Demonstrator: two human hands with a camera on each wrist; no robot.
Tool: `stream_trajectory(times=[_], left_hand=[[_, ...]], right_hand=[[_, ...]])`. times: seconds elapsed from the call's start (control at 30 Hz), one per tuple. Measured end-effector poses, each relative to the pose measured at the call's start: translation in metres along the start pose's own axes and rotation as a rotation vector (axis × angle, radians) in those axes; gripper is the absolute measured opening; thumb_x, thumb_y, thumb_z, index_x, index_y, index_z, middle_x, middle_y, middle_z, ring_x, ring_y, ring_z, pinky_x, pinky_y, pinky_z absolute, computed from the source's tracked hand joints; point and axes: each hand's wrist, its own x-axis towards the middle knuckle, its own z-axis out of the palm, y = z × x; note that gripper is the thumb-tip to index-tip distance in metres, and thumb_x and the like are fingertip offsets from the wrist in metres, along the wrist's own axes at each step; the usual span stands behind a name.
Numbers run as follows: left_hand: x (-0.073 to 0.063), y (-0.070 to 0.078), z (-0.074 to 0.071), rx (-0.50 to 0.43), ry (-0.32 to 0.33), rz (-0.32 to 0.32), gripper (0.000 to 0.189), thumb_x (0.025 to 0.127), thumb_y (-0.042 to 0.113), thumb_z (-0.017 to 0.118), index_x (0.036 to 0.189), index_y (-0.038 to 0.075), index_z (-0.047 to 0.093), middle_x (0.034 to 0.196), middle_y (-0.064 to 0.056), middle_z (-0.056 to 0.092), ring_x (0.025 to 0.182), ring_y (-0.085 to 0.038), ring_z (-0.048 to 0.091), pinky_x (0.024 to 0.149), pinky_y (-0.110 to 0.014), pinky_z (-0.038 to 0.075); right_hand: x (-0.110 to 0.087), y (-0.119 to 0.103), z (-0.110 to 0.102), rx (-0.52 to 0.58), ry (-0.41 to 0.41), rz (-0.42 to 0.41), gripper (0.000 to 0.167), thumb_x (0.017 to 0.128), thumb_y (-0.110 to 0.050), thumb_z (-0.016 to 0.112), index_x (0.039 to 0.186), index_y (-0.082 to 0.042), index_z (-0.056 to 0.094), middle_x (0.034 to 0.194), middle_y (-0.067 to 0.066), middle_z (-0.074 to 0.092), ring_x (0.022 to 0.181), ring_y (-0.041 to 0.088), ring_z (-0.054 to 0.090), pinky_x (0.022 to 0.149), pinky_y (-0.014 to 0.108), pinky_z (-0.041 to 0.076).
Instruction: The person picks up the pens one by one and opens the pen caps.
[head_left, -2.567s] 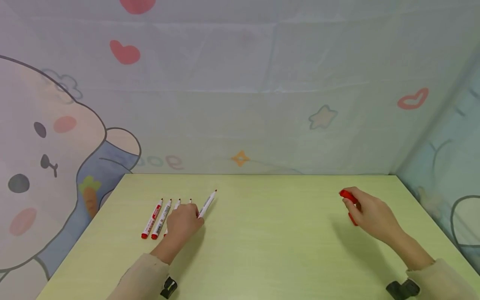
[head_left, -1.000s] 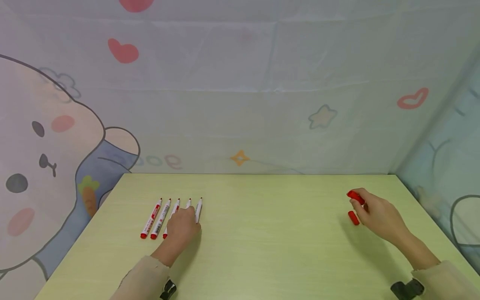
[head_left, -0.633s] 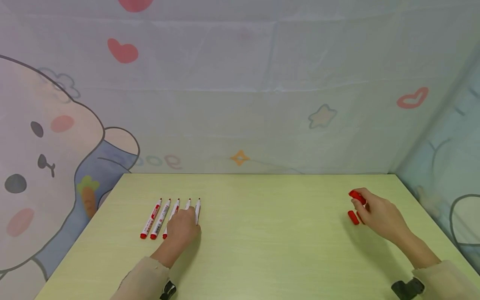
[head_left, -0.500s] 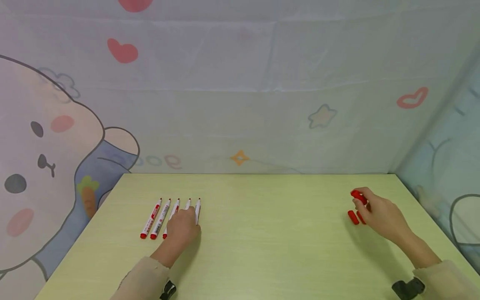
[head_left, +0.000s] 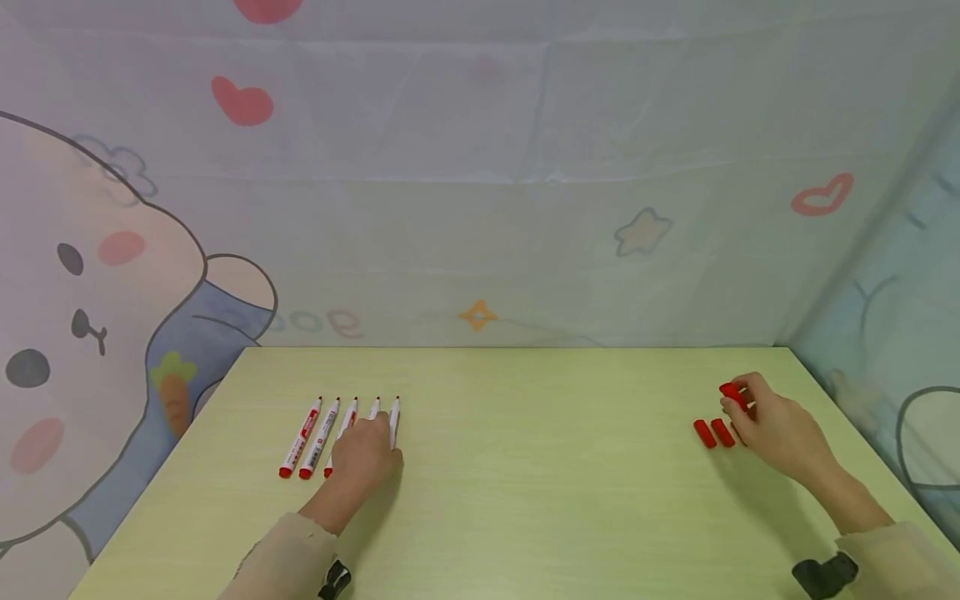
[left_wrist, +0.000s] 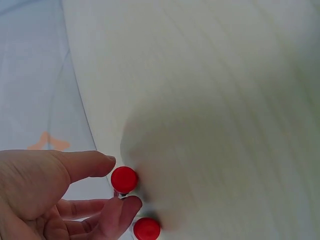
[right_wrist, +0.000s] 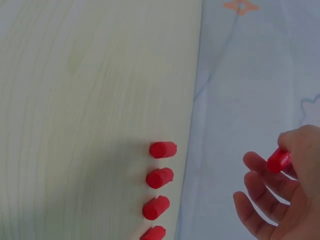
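Observation:
Five-inch-long details aside, several uncapped white markers with red ends lie side by side on the table's left. My left hand (head_left: 363, 454) pinches the rightmost marker (head_left: 394, 421), which lies flat; thumb and index finger stand on either side of its red end (left_wrist: 124, 180) in the left wrist view. The hand partly covers the marker (head_left: 374, 408) beside it. At the right, my right hand (head_left: 783, 429) pinches a red marker cap (head_left: 733, 395) between thumb and index finger, the other fingers loosely bent. Several red caps (right_wrist: 156, 207) form a row on the table, partly hidden by that hand in the head view.
A pale yellow-green table (head_left: 540, 483) spreads between both hands. Behind it hangs a printed cloth (head_left: 480, 167). More markers (head_left: 301, 437) lie left of my left hand. Dark wrist cameras (head_left: 825, 575) sit at both sleeves.
The rightmost marker went from raised and tilted to lying in the row. My right hand moved right with its cap, uncovering more caps on the table.

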Motion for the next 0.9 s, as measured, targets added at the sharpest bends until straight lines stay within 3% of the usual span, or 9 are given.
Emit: stream_trajectory(times=[0.33,0.67,0.9], left_hand=[[0.001,0.001,-0.002,0.019,0.000,0.013,0.034,0.077,0.018,0.069,0.099,-0.004,0.055,0.068,-0.012,0.055,0.057,-0.022,0.049,0.046,-0.036,0.040],[0.003,0.000,-0.007,0.009,0.017,0.005,0.028,0.077,0.019,0.069,0.090,-0.001,0.054,0.063,-0.009,0.051,0.055,-0.022,0.050,0.043,-0.034,0.039],[0.006,-0.003,-0.012,0.004,0.034,0.015,0.038,0.078,0.023,0.070,0.103,-0.004,0.058,0.070,-0.010,0.055,0.055,-0.020,0.048,0.044,-0.031,0.037]], right_hand=[[-0.001,0.017,-0.003,-0.032,0.042,-0.002,0.026,0.087,-0.016,0.060,0.107,0.000,0.055,0.088,0.010,0.062,0.061,0.005,0.048,0.047,0.025,0.036],[-0.001,0.037,-0.004,-0.049,0.052,0.018,0.026,0.085,-0.015,0.062,0.103,0.004,0.059,0.081,0.011,0.058,0.062,0.015,0.050,0.047,0.026,0.038],[-0.004,0.052,-0.003,-0.038,0.053,0.043,0.024,0.084,-0.014,0.062,0.101,0.003,0.058,0.080,0.011,0.061,0.061,0.015,0.053,0.047,0.025,0.039]])
